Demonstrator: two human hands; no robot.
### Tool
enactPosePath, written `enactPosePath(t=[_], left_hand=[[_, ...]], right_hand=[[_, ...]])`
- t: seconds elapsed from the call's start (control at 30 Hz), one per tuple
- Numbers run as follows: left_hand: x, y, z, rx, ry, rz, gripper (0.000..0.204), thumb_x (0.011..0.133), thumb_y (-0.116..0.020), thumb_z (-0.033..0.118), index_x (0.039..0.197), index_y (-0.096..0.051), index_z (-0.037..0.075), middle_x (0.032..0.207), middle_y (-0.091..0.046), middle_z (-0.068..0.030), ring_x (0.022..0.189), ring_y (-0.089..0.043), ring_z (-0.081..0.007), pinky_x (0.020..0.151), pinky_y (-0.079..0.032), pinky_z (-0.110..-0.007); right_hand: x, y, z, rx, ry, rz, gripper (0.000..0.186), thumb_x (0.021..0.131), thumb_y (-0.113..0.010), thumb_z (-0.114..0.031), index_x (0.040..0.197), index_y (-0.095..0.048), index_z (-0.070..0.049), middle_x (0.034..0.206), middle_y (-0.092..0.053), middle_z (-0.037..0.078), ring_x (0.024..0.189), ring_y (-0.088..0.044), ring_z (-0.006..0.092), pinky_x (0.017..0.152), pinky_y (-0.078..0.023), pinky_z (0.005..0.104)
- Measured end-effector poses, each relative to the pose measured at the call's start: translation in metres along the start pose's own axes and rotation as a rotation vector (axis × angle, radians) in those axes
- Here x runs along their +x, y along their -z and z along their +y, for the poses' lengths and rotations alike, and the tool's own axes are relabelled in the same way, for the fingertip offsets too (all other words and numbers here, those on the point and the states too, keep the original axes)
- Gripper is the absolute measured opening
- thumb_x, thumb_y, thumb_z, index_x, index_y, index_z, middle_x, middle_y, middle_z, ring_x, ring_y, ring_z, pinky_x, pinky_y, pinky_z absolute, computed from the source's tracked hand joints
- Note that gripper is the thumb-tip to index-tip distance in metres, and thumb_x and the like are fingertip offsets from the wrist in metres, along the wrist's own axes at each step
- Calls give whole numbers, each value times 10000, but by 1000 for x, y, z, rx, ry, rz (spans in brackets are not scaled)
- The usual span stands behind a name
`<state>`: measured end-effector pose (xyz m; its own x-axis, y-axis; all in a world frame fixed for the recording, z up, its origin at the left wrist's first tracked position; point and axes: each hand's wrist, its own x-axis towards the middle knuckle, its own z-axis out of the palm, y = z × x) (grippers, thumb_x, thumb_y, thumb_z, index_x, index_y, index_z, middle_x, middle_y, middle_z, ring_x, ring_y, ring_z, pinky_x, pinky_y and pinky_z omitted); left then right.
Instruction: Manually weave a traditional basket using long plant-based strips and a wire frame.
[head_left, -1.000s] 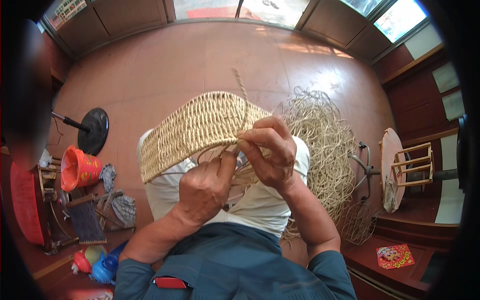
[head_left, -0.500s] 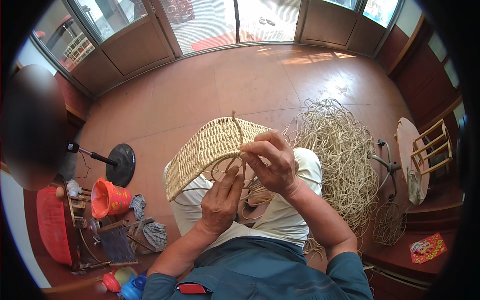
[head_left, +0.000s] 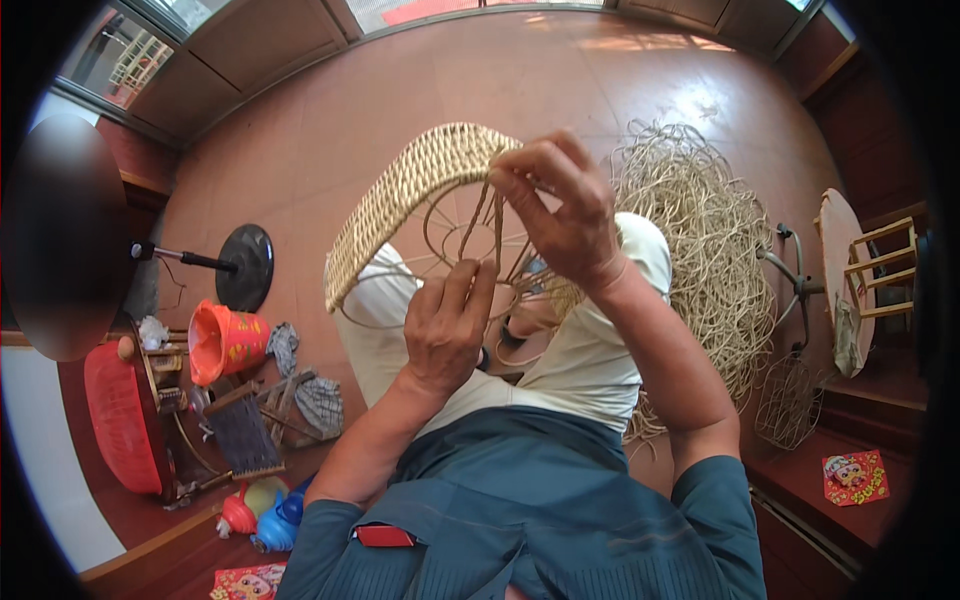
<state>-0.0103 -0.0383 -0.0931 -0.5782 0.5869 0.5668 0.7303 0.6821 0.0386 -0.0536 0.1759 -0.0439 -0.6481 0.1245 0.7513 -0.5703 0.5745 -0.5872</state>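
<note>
**Weaving a strand into the basket rim: hand placement and tension**

While the half-woven basket (head_left: 420, 190) rests on the person's lap, above the light trousers, its woven band arches over bare wire ribs (head_left: 455, 225) that fan out beneath it. The right hand (head_left: 565, 215) sits at the right end of the woven band, its grip pressed together on a rattan strand (head_left: 497, 225) that hangs down from the rim. The left hand (head_left: 448, 325) is lower, fingers (head_left: 470, 290) raised and touching the strand and ribs from below; whether its grip has closed on the strand cannot be told from this view.

Recommended procedure, as judged from this position:

1. Keep the right-hand pinch close to the last woven row, so that the row does not loosen.
2. Use the left hand to steady the nearest rib while the strand passes it.
3. Draw the strand snug against the previous row, without bending the rib out of line.
4. Keep the frame steady on the lap.

Spare rattan lies in a loose pile (head_left: 700, 220) on the floor, just beside the right knee. An orange bucket (head_left: 225, 340) stands on the floor at the left, well apart from the work.
</note>
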Motion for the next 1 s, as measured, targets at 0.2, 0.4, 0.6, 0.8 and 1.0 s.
enactPosePath(t=[0.2,0.4,0.6,0.8,1.0], left_hand=[[6,7,5,9,12,-115,557,828,-689,143,1377,-740,58,1139,-730,-52,887,-682,-244,782,-541,-375],[3,-1,4,-115,-35,-88,578,846,-694,86,1413,-688,-24,1071,-727,-86,834,-677,-253,751,-521,-391],[2,-7,5,-74,-33,-86,526,915,-722,75,1431,-663,-5,1051,-723,-76,866,-683,-259,790,-507,-407],[13,-17,1,-76,62,-30,188,918,-755,114,1094,-691,107,960,-681,-46,835,-660,-262,773,-447,-426],[38,-24,-15,-106,52,-96,112,912,-745,114,973,-651,110,856,-677,-75,793,-662,-291,761,-428,-455]], right_hand=[[-1,-2,3,22,-16,12,98,964,-852,-100,1037,-792,-75,947,-703,73,817,-732,228,703,-601,383],[-1,-2,3,11,8,18,92,967,-852,-114,1024,-786,-85,922,-687,73,808,-709,248,696,-582,403],[1,-4,3,3,-8,24,88,971,-850,-125,1017,-781,-95,930,-687,78,805,-717,249,698,-591,396],[7,-9,13,-29,-40,19,85,985,-838,-148,1013,-777,-96,956,-700,78,798,-733,247,705,-608,389],[16,-26,48,-43,-166,4,97,988,-824,-184,1001,-784,-97,928,-721,74,817,-722,240,735,-599,387]])
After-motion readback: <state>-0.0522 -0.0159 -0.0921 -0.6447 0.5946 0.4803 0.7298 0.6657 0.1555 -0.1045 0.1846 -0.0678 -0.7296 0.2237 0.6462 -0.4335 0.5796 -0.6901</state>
